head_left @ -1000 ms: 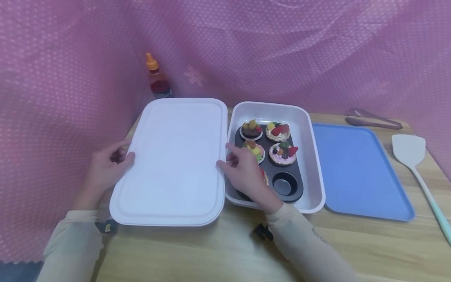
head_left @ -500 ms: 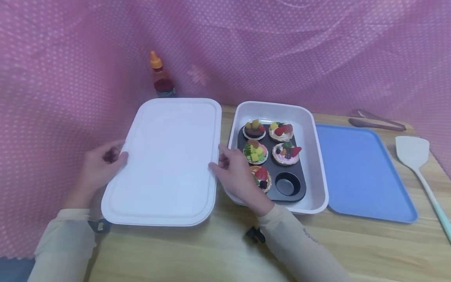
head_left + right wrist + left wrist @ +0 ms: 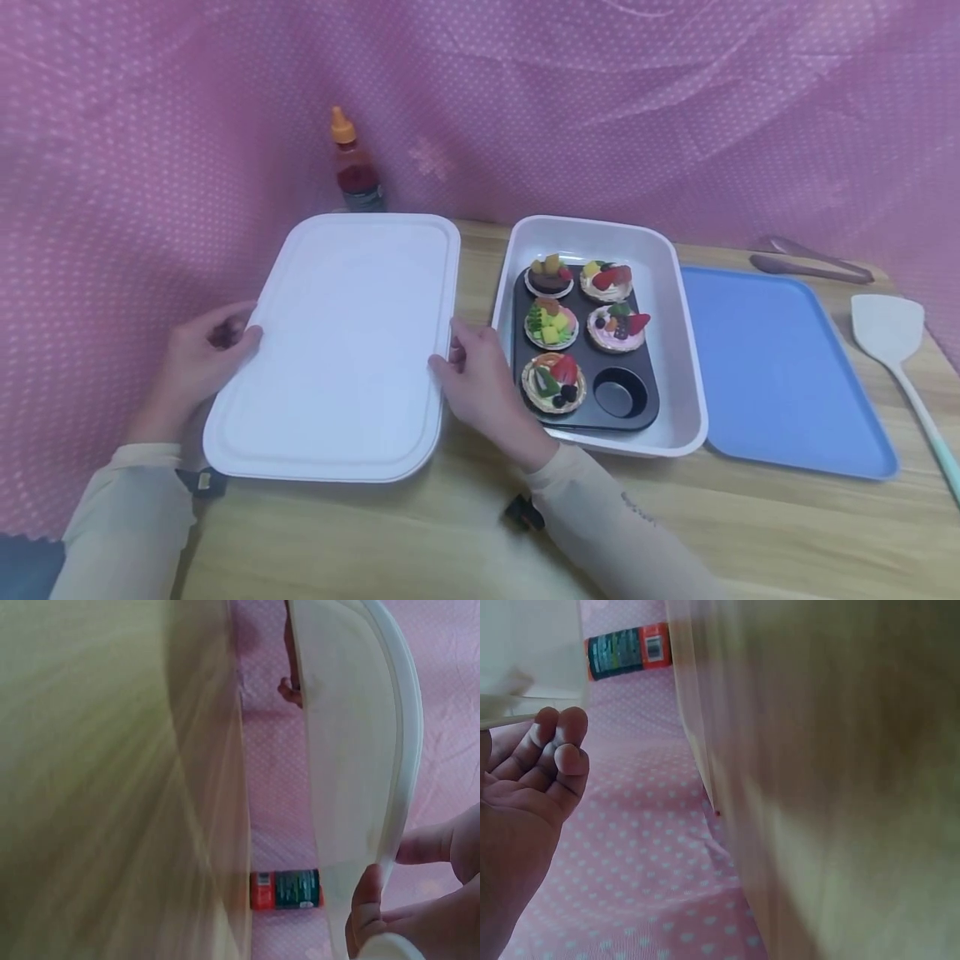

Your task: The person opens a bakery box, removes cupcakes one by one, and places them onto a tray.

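Observation:
Both hands hold a white rectangular lid (image 3: 337, 342) by its long sides, raised over the left part of the table. The left hand (image 3: 198, 354) pinches its left edge and the right hand (image 3: 483, 383) its right edge. In the right wrist view the underside of the lid (image 3: 352, 735) shows, apart from the tabletop. Just right of the lid stands a white deep container (image 3: 678, 342). Inside it lies a dark muffin tin (image 3: 611, 422) with several fruit-topped tarts (image 3: 555, 382); its front right cup (image 3: 619, 392) is bare.
A sauce bottle (image 3: 358, 179) with an orange cap stands behind the lid. On the right are a blue tray (image 3: 780, 375), brown tongs (image 3: 813, 265) and a white turner (image 3: 888, 329). A pink dotted cloth (image 3: 562, 108) hangs behind and on the left.
Both hands have carried the lid leftward, away from the container. More of the muffin tin and its front left tart now shows. The view has shifted slightly.

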{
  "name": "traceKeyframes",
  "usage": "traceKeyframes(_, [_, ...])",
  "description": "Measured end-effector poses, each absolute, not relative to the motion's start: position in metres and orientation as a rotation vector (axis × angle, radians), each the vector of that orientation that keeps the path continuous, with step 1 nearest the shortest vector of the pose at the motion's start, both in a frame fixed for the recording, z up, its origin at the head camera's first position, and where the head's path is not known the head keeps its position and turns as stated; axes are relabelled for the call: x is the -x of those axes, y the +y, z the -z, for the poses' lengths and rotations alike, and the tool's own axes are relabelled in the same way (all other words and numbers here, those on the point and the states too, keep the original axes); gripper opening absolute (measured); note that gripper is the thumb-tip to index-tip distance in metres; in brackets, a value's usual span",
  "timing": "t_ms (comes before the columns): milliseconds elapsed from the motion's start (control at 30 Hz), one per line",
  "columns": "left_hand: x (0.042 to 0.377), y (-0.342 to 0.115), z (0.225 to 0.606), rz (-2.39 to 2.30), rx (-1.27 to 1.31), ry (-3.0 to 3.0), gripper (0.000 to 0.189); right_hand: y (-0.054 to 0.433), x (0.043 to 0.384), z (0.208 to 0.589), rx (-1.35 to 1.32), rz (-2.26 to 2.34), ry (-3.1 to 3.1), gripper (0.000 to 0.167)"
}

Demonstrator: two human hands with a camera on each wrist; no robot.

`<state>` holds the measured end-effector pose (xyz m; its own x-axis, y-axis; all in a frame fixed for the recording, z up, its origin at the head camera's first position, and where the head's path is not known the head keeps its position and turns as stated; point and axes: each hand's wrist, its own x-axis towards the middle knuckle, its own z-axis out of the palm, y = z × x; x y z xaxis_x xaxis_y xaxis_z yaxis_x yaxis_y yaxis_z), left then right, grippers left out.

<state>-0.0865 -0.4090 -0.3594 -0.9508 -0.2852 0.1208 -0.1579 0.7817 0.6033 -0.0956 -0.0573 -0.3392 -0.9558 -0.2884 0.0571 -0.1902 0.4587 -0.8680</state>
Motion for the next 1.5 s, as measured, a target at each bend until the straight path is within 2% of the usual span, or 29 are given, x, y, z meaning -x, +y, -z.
traceKeyframes(100, [0.089, -0.410, 0.360, 0.888, -0.358, -2.778, 0.049, -0.061, 0.093, 0.342, 0.361, 1.542, 2.588, 0.054])
traceKeyframes(167, [0.090, -0.410, 0.361, 0.887, -0.357, -2.786, 0.049, -0.064, 0.091, 0.343, 0.319, 1.553, 2.573, 0.060])
traceKeyframes(533, [0.090, -0.416, 0.362, 0.898, -0.345, -2.872, 0.056, -0.081, 0.082, 0.354, 0.188, 1.621, 2.489, 0.062])
traceKeyframes(900, [0.096, -0.416, 0.368, 0.889, -0.132, -2.966, 0.055, -0.087, 0.083, 0.369, 0.015, 1.671, 2.470, 0.060])
traceKeyframes(1100, [0.098, -0.417, 0.369, 0.907, -0.044, -3.008, 0.056, -0.090, 0.083, 0.376, 0.058, 1.656, 2.540, 0.061])
traceKeyframes(1500, [0.105, -0.418, 0.375, 0.919, -0.068, -3.176, 0.056, -0.093, 0.089, 0.400, 0.137, 1.695, 2.611, 0.058])
